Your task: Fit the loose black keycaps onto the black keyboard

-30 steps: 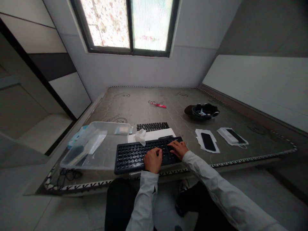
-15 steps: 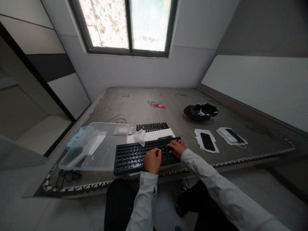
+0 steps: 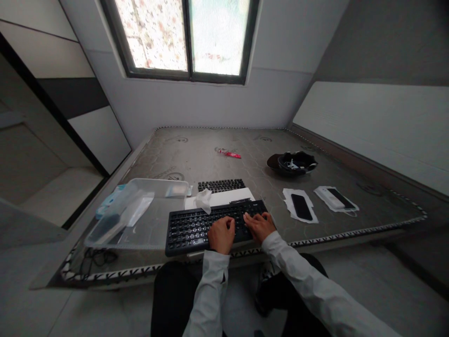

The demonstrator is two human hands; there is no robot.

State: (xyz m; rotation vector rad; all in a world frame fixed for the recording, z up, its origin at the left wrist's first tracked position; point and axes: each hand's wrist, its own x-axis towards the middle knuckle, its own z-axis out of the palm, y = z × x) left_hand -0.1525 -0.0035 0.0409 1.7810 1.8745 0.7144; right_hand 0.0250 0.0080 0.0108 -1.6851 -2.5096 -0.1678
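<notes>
A black keyboard (image 3: 191,229) lies slightly slanted near the front edge of the bed. On its middle keys rests my left hand (image 3: 221,234), its fingers curled into a fist with the thumb uppermost. Whatever that fist holds, if anything, is hidden. My right hand (image 3: 259,227) is over the number keys at the right end, fingers stretched and a little apart, touching the keys; no object shows in it. Just behind are a crumpled white tissue (image 3: 204,201), a white board (image 3: 242,193), a dark thin tool (image 3: 240,201) and a grid of black keycaps (image 3: 220,185).
A clear plastic bin (image 3: 157,234) with packets inside stands at left, with a black cable (image 3: 100,256) below it. A phone (image 3: 301,207) and a white device (image 3: 336,198) lie on tissues at right. Farther back are a cap (image 3: 294,163) and a red packet (image 3: 231,154).
My right hand has shifted slightly right and toward me over the number keys, uncovering the keyboard's upper right corner. My left hand stays in place.
</notes>
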